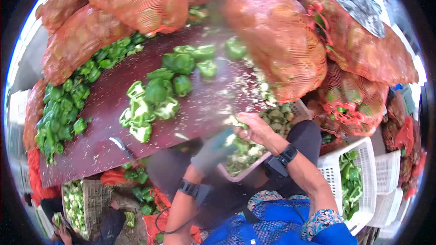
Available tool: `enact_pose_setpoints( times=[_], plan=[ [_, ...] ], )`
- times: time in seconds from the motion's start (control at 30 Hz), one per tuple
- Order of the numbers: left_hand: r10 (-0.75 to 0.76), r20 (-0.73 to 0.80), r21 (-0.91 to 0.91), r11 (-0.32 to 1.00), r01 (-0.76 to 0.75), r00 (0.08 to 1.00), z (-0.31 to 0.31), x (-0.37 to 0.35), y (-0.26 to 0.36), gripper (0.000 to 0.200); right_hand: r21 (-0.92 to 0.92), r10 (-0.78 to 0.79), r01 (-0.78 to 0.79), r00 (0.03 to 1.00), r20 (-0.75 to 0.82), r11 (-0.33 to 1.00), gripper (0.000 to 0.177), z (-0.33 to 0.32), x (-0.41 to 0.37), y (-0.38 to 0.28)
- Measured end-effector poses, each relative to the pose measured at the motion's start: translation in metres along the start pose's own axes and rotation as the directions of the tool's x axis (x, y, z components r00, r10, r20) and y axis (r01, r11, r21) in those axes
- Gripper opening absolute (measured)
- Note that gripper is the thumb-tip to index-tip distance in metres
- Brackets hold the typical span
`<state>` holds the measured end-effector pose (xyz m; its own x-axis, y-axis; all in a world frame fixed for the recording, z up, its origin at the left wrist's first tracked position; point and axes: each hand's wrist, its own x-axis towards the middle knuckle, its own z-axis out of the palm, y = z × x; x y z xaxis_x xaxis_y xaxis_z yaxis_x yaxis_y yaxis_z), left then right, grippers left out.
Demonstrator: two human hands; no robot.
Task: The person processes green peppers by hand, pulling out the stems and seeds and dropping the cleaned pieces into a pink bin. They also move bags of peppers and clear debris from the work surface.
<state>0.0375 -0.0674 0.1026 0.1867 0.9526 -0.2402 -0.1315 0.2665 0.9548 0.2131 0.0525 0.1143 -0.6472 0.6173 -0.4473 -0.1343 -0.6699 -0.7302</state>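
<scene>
My right hand (255, 128) is closed on a piece of green bell pepper (237, 122), held just above a pale plastic crate (236, 178) of pepper cores. Beside it my left hand (211, 152), in a grey-green glove, is smeared by motion. A pale green piece (230, 139) shows at its fingertips, and I cannot tell whether the hand grips it. On the dark red table, cut and whole green bell peppers (156, 90) lie in a loose group beyond my hands. A knife (121, 146) rests at the table's near edge.
Full orange mesh sacks (277, 41) ring the dark red table (104, 113). More green peppers (59, 104) line its left side. Right of me stands a white crate (370, 177) with peppers inside. At lower left, another person's hand (61, 233) is near a basket (96, 204).
</scene>
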Motion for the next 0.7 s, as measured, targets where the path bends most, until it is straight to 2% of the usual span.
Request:
enact_pose_setpoints(
  times=[0.03,0.07,0.1,0.13,0.17,0.2,0.23,0.27,0.3,0.33,0.37,0.4,0.43,0.47,0.5,0.53,0.57,0.6,0.63,0.67,0.7],
  plan=[
    [-0.002,-0.014,0.281,0.96,0.006,1.0,0.001,0.003,0.0,0.074,0.128,-0.006,0.005,1.0,0.003,0.992,0.015,-0.009,-0.005,-0.001],
    [0.017,-0.008,0.532,0.847,-0.011,1.0,0.005,0.009,-0.001,0.083,0.206,-0.042,0.03,0.998,0.053,0.978,0.015,-0.013,-0.007,-0.002],
    [0.238,0.08,0.658,0.717,-0.231,0.968,-0.001,0.017,-0.028,0.088,0.23,-0.102,0.078,0.99,0.098,0.97,0.016,-0.018,-0.013,-0.005],
    [0.303,0.101,0.761,0.59,-0.27,0.948,0.007,0.02,-0.024,0.088,0.241,-0.161,0.128,0.979,0.122,0.962,0.018,-0.024,-0.02,-0.009],
    [0.271,0.094,0.716,0.651,-0.254,0.958,0.007,0.025,-0.032,0.081,0.219,-0.26,0.235,0.962,0.09,0.947,0.019,-0.033,-0.024,-0.009],
    [0.221,0.072,0.569,0.792,-0.222,0.973,0.015,0.023,-0.018,0.069,0.217,-0.271,0.264,0.963,0.002,0.94,0.019,-0.039,-0.044,-0.017],
    [0.217,0.075,0.612,0.76,-0.216,0.973,0.021,0.023,-0.011,0.065,0.221,-0.269,0.277,0.961,-0.065,0.935,0.019,-0.04,-0.059,-0.024],
    [0.214,0.077,0.654,0.726,-0.212,0.974,0.025,0.025,-0.007,0.061,0.161,-0.356,0.393,0.909,-0.219,0.905,0.018,-0.066,-0.072,-0.033],
    [0.214,0.061,0.699,0.688,-0.195,0.975,0.021,0.024,-0.007,0.057,0.088,-0.43,0.485,0.834,-0.345,0.87,0.017,-0.091,-0.09,-0.042],
    [0.33,0.135,0.743,0.591,-0.316,0.934,0.017,0.027,-0.015,0.055,-0.104,-0.537,0.576,0.662,-0.523,0.811,0.017,-0.095,-0.12,-0.051],
    [0.438,0.207,0.776,0.472,-0.42,0.875,0.012,0.029,-0.024,0.052,-0.311,-0.63,0.602,0.439,-0.641,0.736,0.017,-0.1,-0.156,-0.06],
    [0.447,0.211,0.782,0.455,-0.425,0.869,0.012,0.031,-0.027,0.051,-0.468,-0.707,0.581,0.289,-0.646,0.666,0.017,-0.135,-0.182,-0.059],
    [0.41,0.192,0.781,0.486,-0.392,0.892,0.013,0.031,-0.025,0.05,-0.564,-0.731,0.532,0.167,-0.661,0.632,0.018,-0.174,-0.215,-0.052],
    [0.372,0.172,0.78,0.514,-0.357,0.912,0.015,0.03,-0.023,0.049,-0.83,-0.832,0.14,-0.054,-0.552,0.541,0.02,-0.201,-0.248,-0.044],
    [0.283,0.117,0.77,0.579,-0.267,0.952,0.024,0.026,-0.01,0.049,-0.827,-0.887,-0.337,-0.067,-0.456,0.45,0.026,-0.27,-0.287,-0.021],
    [0.196,0.042,0.759,0.631,-0.159,0.98,0.026,0.019,0.0,0.048,-0.605,-0.931,-0.74,-0.078,-0.356,0.293,0.033,-0.337,-0.326,0.001],
    [0.313,0.061,0.777,0.582,-0.242,0.948,0.02,0.019,-0.015,0.047,-0.47,-0.772,-0.83,0.078,-0.631,0.3,0.051,-0.32,-0.337,0.001],
    [0.448,0.073,0.786,0.524,-0.328,0.891,0.011,0.026,-0.047,0.045,-0.207,-0.832,-0.975,0.05,-0.553,0.079,0.06,-0.371,-0.339,0.022],
    [0.442,0.114,0.817,0.468,-0.337,0.89,0.009,0.027,-0.041,0.042,-0.312,-0.923,-0.943,0.014,-0.386,0.116,0.058,-0.372,-0.326,0.018],
    [0.435,0.155,0.843,0.411,-0.348,0.887,0.008,0.029,-0.036,0.041,-0.424,-0.878,-0.883,0.027,-0.478,0.204,0.055,-0.288,-0.296,-0.019],
    [0.39,0.216,0.849,0.377,-0.369,0.895,0.004,0.028,-0.031,0.038,-0.701,-0.981,-0.712,0.158,-0.117,-0.031,0.041,-0.305,-0.271,-0.025]
  ],
)
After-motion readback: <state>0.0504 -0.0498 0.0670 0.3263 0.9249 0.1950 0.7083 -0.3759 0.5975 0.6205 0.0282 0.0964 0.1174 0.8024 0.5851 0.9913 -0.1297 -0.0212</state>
